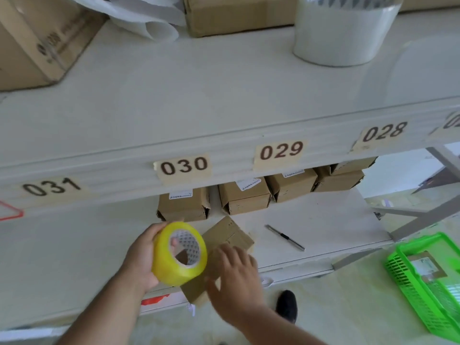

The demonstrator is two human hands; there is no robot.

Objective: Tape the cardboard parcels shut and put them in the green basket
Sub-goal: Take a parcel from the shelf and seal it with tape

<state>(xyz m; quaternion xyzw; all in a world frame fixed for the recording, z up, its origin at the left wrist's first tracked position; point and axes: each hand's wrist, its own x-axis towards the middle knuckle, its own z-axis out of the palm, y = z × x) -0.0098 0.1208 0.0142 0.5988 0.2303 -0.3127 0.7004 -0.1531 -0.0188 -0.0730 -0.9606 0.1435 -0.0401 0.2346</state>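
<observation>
Gripping a yellow tape roll [179, 255], the left hand [142, 260] has its fingers curled round the outside, with one fingertip poking into the core. Just right of it, a cardboard parcel [227, 236] lies flat on the lower shelf [323, 220], one end sticking out over the shelf's front edge. The right hand [235, 277] rests on that parcel with fingers spread, though it's a bit blurry, so I can't tell how firm the hold is. Behind, a row of small boxes [245, 197] sits under the 030 and 029 labels. A box cutter [285, 237] lies further right on the shelf. Far right on the floor, the green basket [408, 285] holds one parcel with a label on it.
</observation>
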